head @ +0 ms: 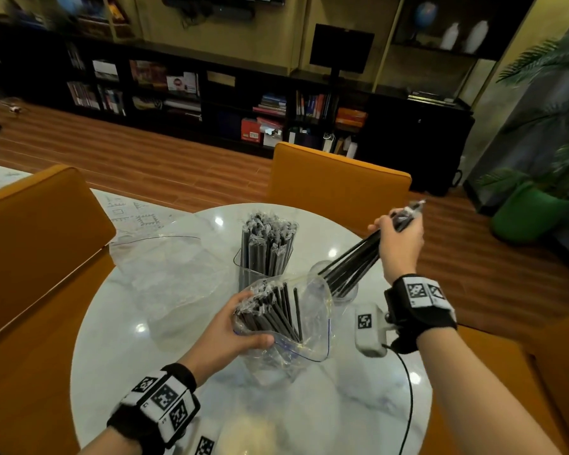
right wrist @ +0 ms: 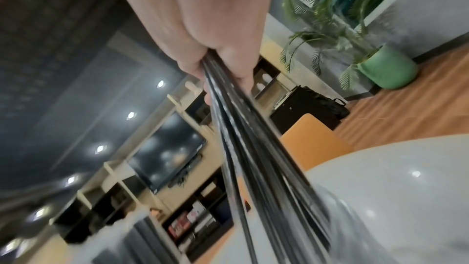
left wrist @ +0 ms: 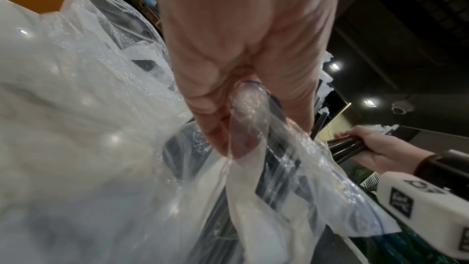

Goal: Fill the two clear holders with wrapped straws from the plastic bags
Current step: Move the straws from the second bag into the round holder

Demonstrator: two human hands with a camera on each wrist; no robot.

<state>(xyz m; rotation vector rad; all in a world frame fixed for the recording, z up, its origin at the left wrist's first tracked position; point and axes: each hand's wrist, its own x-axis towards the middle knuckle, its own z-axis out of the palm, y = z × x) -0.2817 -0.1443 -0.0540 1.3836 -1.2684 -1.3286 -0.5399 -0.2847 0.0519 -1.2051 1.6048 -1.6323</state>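
Behind the bag (head: 309,310), the second holder (head: 345,290) is half-hidden.

On the round table (head: 309,405), a full holder (head: 266,254) stands behind a second holder (head: 345,290) set to its right. Straws (head: 352,261) in the right hand (head: 399,238) slant down into that second holder. Nearer, the left hand (head: 230,330) holds an open bag (head: 309,323) of straws; an emptied bag (head: 171,267) lies to the left. Chairs (head: 339,178) stand behind the table.

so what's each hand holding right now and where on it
Right hand grips a bunch of black wrapped straws near their upper ends. Left hand grips the clear plastic bag of straws around its side.
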